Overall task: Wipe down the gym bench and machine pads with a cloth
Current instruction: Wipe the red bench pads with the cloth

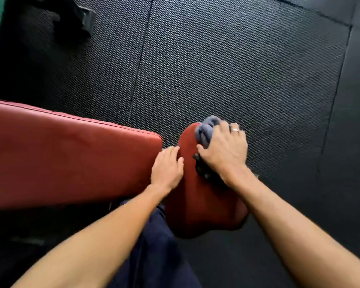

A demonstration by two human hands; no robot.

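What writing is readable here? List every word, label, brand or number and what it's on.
None. The long red bench pad, the smaller red pad, the grey cloth in the right hand and the black floor mats show no print.

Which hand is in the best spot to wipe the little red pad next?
The right hand: it grips the cloth against the little red pad. The left hand holds no cloth and only rests on the pad's edge.

The long red pad (60,154) runs off frame at 9 o'clock. Most of the cloth (208,129) is buried under the right hand (224,150), and the dark blur (71,15) at 11 o'clock, no clue.
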